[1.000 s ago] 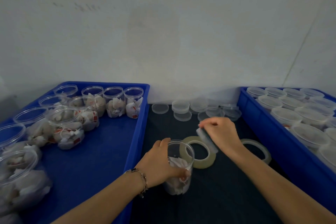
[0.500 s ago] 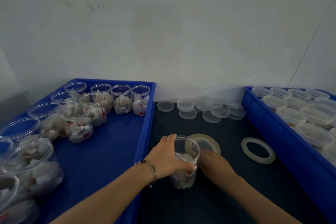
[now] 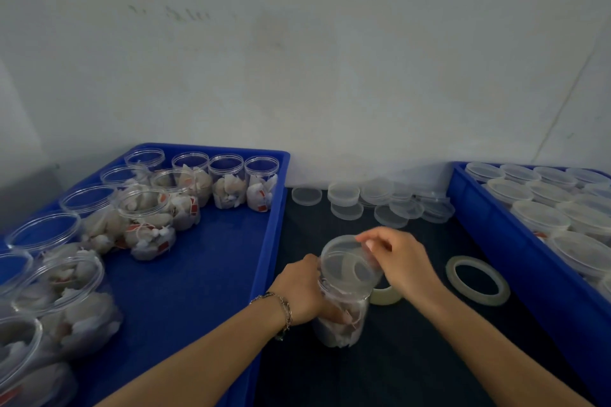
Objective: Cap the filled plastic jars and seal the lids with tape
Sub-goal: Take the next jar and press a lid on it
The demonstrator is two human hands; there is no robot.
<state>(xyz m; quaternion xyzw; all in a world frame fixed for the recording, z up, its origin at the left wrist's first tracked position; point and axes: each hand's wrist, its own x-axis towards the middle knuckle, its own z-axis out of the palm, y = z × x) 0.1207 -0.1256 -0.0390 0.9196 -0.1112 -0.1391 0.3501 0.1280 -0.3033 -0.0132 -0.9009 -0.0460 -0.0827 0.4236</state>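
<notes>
A clear plastic jar [image 3: 342,324] filled with white sachets stands on the dark table between two blue crates. My left hand [image 3: 302,291] grips its side. My right hand [image 3: 398,259] pinches a clear lid [image 3: 345,266] and holds it tilted over the jar's mouth. A roll of clear tape [image 3: 386,296] lies just behind the jar, partly hidden by my right hand. A second tape roll [image 3: 477,279] lies flat to the right.
The left blue crate [image 3: 198,274] holds several open filled jars. The right blue crate [image 3: 486,225] holds several capped jars. Loose clear lids [image 3: 377,200] lie along the back wall.
My right hand has come up from beside the jar and now holds a lid over its mouth. The left hand keeps its grip on the jar.
</notes>
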